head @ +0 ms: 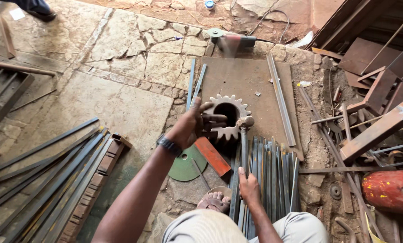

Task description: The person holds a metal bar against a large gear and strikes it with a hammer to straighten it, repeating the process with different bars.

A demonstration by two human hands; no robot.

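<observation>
Bare forearms, dark wristwatch (pixel 169 145) on the left wrist, light beige trousers (pixel 210 227), brown sandal (pixel 214 201) on one foot
</observation>
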